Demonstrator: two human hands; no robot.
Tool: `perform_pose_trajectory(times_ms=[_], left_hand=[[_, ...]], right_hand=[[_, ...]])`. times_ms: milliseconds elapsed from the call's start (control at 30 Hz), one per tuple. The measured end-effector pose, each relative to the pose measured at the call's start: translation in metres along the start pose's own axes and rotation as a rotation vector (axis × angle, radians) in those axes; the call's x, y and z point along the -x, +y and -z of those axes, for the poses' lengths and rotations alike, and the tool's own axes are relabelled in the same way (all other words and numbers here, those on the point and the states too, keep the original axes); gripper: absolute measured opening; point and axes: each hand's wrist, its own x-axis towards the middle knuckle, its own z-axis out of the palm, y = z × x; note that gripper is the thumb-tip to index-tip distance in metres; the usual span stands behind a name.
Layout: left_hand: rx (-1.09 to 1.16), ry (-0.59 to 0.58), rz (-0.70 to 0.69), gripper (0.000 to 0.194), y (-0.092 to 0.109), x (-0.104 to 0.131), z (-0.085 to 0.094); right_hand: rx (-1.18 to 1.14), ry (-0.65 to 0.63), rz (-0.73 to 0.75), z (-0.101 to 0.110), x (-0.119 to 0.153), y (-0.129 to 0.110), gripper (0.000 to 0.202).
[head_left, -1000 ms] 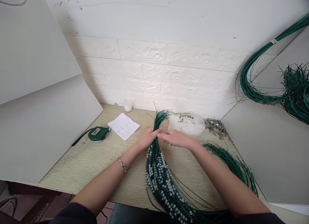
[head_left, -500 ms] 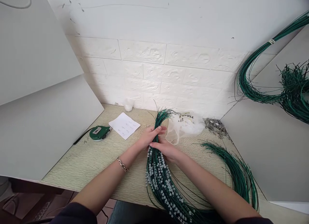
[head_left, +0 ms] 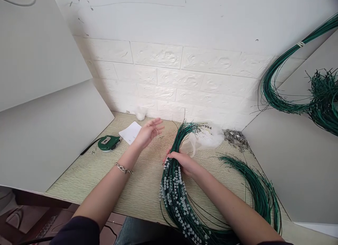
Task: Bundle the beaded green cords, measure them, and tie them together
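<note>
My right hand (head_left: 182, 161) is wrapped around the upper part of a bundle of green wires (head_left: 177, 178). The cut ends fan out above the grip, and small clear round beads sit in rows along the wires below it. The bundle curves down past the table's front edge. My left hand (head_left: 150, 133) is apart from the bundle, raised over the table by the paper, with its fingers stretched out and slightly blurred. A thin pale loop seems to show at its fingers; I cannot make it out. A sheet of white paper (head_left: 129, 133) lies partly behind that hand.
A green tape measure (head_left: 108, 143) lies at the left. At the back are a white fluffy lump (head_left: 141, 113), a clear plastic bag (head_left: 210, 136) and a pile of small dark pieces (head_left: 236, 139). More green wires lie right (head_left: 260, 188) and hang upper right (head_left: 281, 97).
My left hand has let go of the wire bundle and moved left, toward the paper. My right hand keeps its hold, and the bundle's top has shifted slightly right.
</note>
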Motion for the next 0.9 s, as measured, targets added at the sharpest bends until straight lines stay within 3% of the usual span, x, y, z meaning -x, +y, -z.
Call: perform_pose_trajectory(times_ms=[100, 167, 267, 367, 500, 667, 833, 900], left_hand=[[-0.595, 0.127, -0.124, 0.044, 0.0, -0.029, 0.018], [-0.793, 0.154, -0.129, 0.041, -0.004, -0.043, 0.026], [-0.919, 0.14, -0.107, 0.032, -0.014, -0.049, 0.027], [-0.991, 0.026, -0.057, 0.018, -0.027, -0.042, 0.02], [-0.995, -0.054, -0.027, 0.011, -0.038, -0.032, 0.009], [-0.888, -0.111, -0.006, 0.011, -0.03, -0.012, -0.012], [-0.433, -0.372, 0.182, 0.025, -0.015, 0.016, -0.029], [-0.284, -0.41, 0.26, 0.026, -0.013, 0.021, -0.029]], right_hand=[[-0.054, -0.016, 0.006, 0.002, 0.001, 0.0, 0.022], [-0.06, -0.012, 0.002, 0.003, 0.0, 0.0, 0.023], [-0.05, -0.009, -0.01, 0.004, 0.0, 0.0, 0.023], [-0.035, -0.004, -0.012, 0.005, 0.001, -0.002, 0.023], [-0.028, 0.001, -0.016, 0.005, 0.003, -0.003, 0.022], [-0.086, 0.068, 0.09, 0.004, 0.001, -0.002, 0.016], [-0.122, 0.186, 0.099, 0.007, -0.006, 0.001, 0.012], [-0.114, 0.202, 0.093, 0.008, -0.007, 0.003, 0.015]])
